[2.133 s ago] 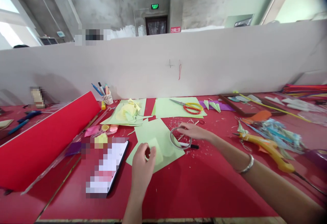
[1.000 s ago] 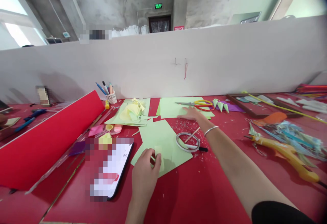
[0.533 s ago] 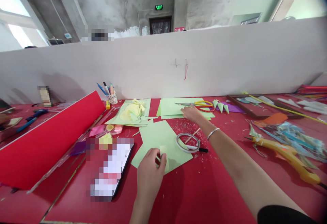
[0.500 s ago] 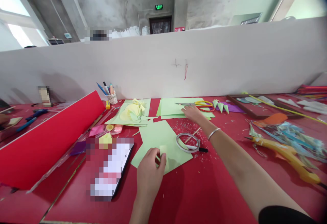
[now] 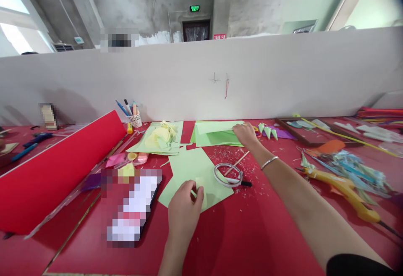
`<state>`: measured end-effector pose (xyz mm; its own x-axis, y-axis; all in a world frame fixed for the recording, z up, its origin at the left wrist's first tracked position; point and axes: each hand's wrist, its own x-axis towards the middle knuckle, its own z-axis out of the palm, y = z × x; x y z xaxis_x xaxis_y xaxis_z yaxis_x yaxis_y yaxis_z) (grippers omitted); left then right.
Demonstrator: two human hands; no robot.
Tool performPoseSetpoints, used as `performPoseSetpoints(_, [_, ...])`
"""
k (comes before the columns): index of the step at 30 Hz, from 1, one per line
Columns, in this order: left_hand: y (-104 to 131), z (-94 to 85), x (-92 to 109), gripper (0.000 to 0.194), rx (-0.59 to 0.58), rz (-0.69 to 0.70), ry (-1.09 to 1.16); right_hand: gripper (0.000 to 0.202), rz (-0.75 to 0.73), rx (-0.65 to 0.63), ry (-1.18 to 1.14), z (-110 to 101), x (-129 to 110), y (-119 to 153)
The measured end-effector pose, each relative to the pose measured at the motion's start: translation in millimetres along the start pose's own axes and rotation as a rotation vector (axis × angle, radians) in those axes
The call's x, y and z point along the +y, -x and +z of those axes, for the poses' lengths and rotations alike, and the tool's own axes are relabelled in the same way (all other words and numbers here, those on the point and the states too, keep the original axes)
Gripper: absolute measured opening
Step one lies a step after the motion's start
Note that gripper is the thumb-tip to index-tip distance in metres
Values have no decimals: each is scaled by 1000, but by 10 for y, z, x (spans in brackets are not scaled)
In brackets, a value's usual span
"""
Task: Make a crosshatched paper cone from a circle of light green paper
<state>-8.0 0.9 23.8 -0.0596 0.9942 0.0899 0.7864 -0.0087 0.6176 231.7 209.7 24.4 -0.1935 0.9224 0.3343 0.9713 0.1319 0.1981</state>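
My left hand (image 5: 185,202) is curled over the near green sheet (image 5: 189,162), thumb and forefinger around a small pale paper strip (image 5: 199,181). Farther back, my right hand (image 5: 247,135) pinches the near right corner of the top sheet (image 5: 217,126) in a green paper stack. That corner is raised, and a darker green layer shows beneath. A bit of yellow scissors handle (image 5: 257,129) appears behind the right hand; the blades are hidden. Between the hands, a roll of tape (image 5: 215,175) lies over the sheet's edge, with a black-ended pen (image 5: 246,184) by it.
A phone (image 5: 135,208) lies left of my left hand. A long red board (image 5: 63,166) stands further left. Pale yellow paper pieces (image 5: 160,137) and a pen cup (image 5: 135,119) are behind. At right lie a yellow glue gun (image 5: 343,187), blue strips (image 5: 359,171) and green paper cones (image 5: 267,131).
My right hand has shifted slightly right and raised the sheet's corner. The scissors blades, visible before, are now covered. My left hand keeps its pose; the view has shifted a little.
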Motion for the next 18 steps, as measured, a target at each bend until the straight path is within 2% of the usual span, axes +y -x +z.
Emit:
performPoseSetpoints(5, [1, 1, 6, 25, -3, 11, -15, 31, 86, 12, -32, -168, 10, -117])
performPoseSetpoints(11, [3, 8, -15, 24, -13, 28, 12, 25, 137, -67, -74, -390, 45, -237])
performPoseSetpoints(18, [3, 10, -18, 24, -11, 53, -2, 22, 93, -123, -117, -355, -117, -130])
